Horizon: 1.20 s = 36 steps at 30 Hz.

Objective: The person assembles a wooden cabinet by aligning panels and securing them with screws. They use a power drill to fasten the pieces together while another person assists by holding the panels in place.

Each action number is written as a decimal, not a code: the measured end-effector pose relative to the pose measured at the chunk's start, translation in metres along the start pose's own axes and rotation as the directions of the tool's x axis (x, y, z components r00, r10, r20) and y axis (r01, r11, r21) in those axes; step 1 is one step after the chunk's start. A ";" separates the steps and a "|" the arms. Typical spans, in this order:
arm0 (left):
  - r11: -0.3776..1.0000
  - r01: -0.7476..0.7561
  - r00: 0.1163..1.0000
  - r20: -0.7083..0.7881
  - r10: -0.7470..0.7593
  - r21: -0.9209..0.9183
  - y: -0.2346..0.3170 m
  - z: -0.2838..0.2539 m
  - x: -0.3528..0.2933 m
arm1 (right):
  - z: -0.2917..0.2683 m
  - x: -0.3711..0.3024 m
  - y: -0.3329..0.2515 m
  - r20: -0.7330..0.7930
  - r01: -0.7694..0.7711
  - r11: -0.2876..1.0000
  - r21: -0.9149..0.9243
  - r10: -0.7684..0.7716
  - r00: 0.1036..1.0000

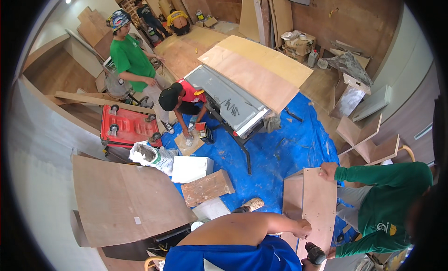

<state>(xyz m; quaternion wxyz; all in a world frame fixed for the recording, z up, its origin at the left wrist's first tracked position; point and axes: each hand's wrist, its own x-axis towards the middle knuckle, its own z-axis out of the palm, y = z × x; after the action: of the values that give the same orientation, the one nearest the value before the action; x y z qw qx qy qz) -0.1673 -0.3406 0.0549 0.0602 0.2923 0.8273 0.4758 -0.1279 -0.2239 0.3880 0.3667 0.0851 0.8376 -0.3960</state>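
Note:
Just right of the lower middle stands a plywood box (317,196), its long pale panel facing up. My left hand (302,229) is over that panel with its fingers pinched together; whatever they hold is too small to make out. Close beneath it, my right hand (308,265) grips a dark power drill (316,253), whose front end is near my left fingertips. Most of my right hand is hidden by the drill and the picture's edge. A co-worker in a green long-sleeved top (387,201) steadies the panel with one hand (328,171) at its far end and another near the drill.
A blue tarp (261,163) covers the floor. Left of me are a large plywood sheet (126,196), a worn wooden block (207,188) and a white box (191,169). Ahead, boards rest on a workbench (228,100). One person crouches beside it; another stands near a red cart (130,124).

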 end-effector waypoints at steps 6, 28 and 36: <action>0.997 0.033 0.999 0.014 -0.032 -0.073 0.009 -0.006 0.002 | -0.018 -0.013 0.011 0.020 -0.066 0.992 0.109 0.064 0.998; 0.109 0.365 0.447 0.071 -0.892 -0.925 0.056 -0.100 -0.292 | 0.054 0.012 0.074 0.144 0.365 0.910 0.197 -0.395 0.907; 0.318 0.654 0.517 0.098 -0.851 -0.687 0.030 -0.151 -0.343 | 0.123 0.024 0.093 -0.121 0.355 0.933 0.054 -0.347 0.930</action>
<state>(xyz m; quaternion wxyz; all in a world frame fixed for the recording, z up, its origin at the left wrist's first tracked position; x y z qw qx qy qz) 0.0702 -0.6286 0.1000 0.2556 -0.2442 0.6427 0.6797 -0.0378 -0.2540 0.2648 0.2401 -0.0307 0.8426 -0.4811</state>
